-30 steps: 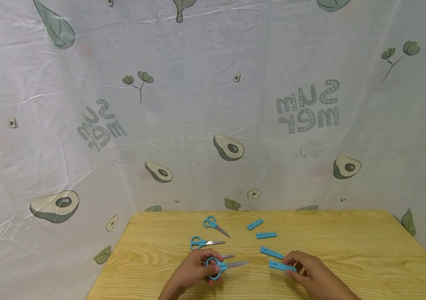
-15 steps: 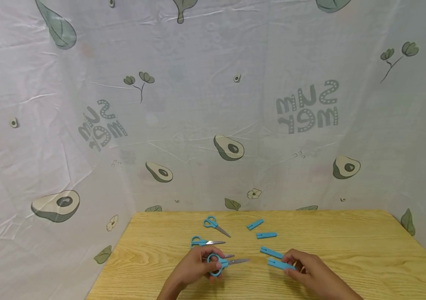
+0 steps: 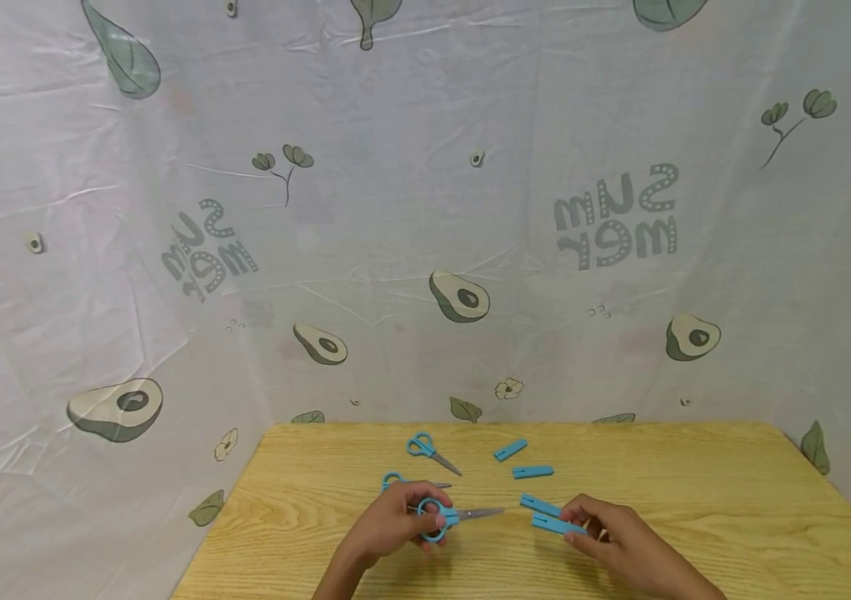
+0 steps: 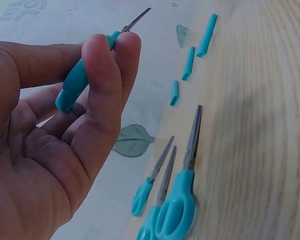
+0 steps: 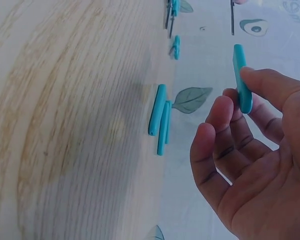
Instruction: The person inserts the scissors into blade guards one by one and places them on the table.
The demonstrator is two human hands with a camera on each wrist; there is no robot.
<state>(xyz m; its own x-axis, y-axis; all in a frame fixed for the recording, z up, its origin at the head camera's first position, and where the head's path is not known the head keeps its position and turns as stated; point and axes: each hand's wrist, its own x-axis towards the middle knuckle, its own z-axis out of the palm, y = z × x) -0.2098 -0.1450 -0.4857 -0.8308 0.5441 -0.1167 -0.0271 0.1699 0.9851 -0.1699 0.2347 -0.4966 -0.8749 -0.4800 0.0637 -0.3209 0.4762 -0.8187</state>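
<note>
My left hand [image 3: 395, 525] pinches blue-handled scissors [image 3: 451, 517] at the handles, the closed blades pointing right. In the left wrist view these scissors [image 4: 76, 82] are held above the table, between thumb and fingers. Facing them, my right hand [image 3: 613, 533] pinches a blue blade cap [image 3: 551, 523] by its right end. The cap's slotted end points left toward the blade tip, with a small gap between. From the right wrist, the held cap [image 5: 241, 82] shows raised off the table between thumb and fingertips.
More scissors [image 4: 180, 200] lie on the wooden table [image 3: 695, 483], some partly hidden behind my left hand in the head view. Three loose blue caps lie to their right, the nearest cap [image 3: 540, 503] close behind the held one. A patterned curtain [image 3: 395, 250] stands behind the table.
My left hand has moved the scissors slightly up and right in the head view. My right hand has shifted the cap slightly left, so the blade tip and cap are closer together.
</note>
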